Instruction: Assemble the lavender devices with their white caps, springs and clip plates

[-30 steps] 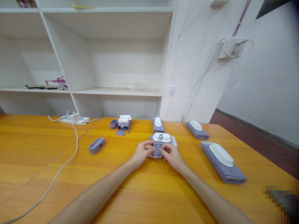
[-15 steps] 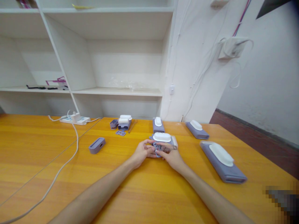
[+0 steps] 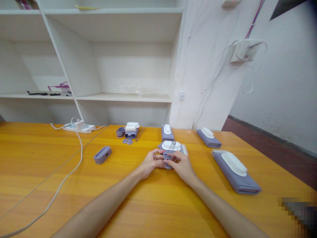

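My left hand (image 3: 151, 162) is closed on the edge of a small grey-purple plastic plate (image 3: 168, 166). My right hand (image 3: 182, 163) has its thumb and fingers pinched round the lower part of a metal coil spring (image 3: 172, 145), whose upper coils tilt up and away over the plate. How the spring's lower end meets the plate is partly hidden by the fingers. Just behind both hands lies a grey-purple case with a white oval brush (image 3: 167, 144) on top, its bristles facing up.
Grey-purple cases with white oval tops stand behind (image 3: 167, 133), at the back right (image 3: 208, 137) and at the right (image 3: 235, 172). A hollow grey-purple piece (image 3: 102, 155) lies left. Further back are loose parts (image 3: 127, 141) and another spring (image 3: 140, 134). A white cable (image 3: 82, 148) runs from a power strip (image 3: 86, 129).
The spring has swung from lying sideways towards the right to pointing up and away from me. My right hand has turned with it, fingers now over the plate.
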{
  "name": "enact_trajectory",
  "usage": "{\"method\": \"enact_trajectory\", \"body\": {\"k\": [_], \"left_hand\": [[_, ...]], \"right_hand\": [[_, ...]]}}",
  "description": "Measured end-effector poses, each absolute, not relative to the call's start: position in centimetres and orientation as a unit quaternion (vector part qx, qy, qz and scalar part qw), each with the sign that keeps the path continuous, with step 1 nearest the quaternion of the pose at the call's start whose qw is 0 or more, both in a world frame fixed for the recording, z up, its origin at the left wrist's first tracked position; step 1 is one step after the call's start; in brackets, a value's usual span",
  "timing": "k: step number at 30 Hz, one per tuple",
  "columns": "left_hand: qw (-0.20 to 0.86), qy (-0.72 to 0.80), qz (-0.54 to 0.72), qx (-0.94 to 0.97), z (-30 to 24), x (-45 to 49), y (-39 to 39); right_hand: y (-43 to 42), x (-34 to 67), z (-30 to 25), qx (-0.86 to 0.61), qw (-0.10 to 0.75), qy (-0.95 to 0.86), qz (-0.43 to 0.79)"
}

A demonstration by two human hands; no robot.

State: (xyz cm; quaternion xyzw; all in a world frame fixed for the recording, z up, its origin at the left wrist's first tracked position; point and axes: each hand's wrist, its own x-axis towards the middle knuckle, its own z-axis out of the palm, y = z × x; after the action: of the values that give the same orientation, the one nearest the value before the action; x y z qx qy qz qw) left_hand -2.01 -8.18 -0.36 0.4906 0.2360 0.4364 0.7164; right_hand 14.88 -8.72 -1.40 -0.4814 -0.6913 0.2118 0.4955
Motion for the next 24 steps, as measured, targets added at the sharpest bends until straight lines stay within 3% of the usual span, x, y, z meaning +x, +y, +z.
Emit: {"method": "enact_trajectory", "body": {"k": [11, 19, 24], "left_hand": [[0.665, 0.26, 0.452, 0.534, -0.8, -1.4, -8.1], [0.542, 0.332, 0.492, 0.594, -1.1, -0.7, -8.5], [0.435, 0.397, 0.512, 0.625, -1.5, -1.1, -8.2]], "right_hand": [[-9.6, 14.5, -0.6, -0.452, 0.518, -0.667, 0.287], [-10.3, 14.6, -0.3, -0.438, 0.497, -0.666, 0.344], [-10.3, 14.6, -0.4, -0.41, 0.501, -0.7, 0.301]]}}
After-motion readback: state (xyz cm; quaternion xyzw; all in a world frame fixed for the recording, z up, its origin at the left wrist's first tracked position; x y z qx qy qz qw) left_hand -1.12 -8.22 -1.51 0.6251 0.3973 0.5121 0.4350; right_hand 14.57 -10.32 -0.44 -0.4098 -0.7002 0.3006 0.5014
